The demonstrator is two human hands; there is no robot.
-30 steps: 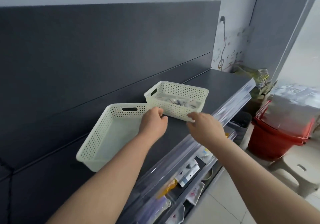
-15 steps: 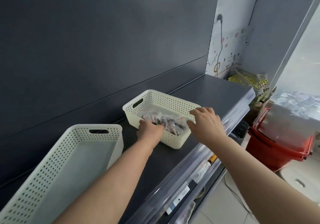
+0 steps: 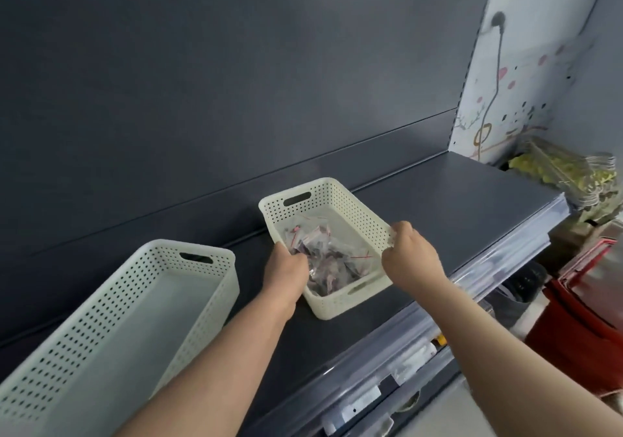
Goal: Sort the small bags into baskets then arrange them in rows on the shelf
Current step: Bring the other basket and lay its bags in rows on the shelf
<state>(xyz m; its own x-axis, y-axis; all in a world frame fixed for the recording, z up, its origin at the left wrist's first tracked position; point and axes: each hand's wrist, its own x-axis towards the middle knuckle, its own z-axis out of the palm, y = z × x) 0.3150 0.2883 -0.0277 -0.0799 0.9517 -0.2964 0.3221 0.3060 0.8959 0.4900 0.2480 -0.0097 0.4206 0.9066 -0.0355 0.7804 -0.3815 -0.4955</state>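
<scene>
A small cream perforated basket (image 3: pixel 305 200) stands on the dark grey shelf (image 3: pixel 438 207), its long side running away from me. Several small clear bags (image 3: pixel 323 254) with red ties lie inside it. My left hand (image 3: pixel 286 273) grips the basket's left rim near the front corner. My right hand (image 3: pixel 409 256) pinches the right rim. A larger cream basket (image 3: pixel 101 318) with nothing in it sits on the shelf to the left, apart from the small one.
The shelf's grey back panel (image 3: pixel 236 82) rises behind the baskets. A clear plastic strip (image 3: pixel 505 261) runs along the shelf's front edge, with packaged goods on a lower shelf (image 3: pixel 387 392). A red bin (image 3: pixel 580 308) stands on the floor at the right.
The small basket has turned so that its long side points away from me, and both hands shifted along its rims. The view has also moved closer and to the right.
</scene>
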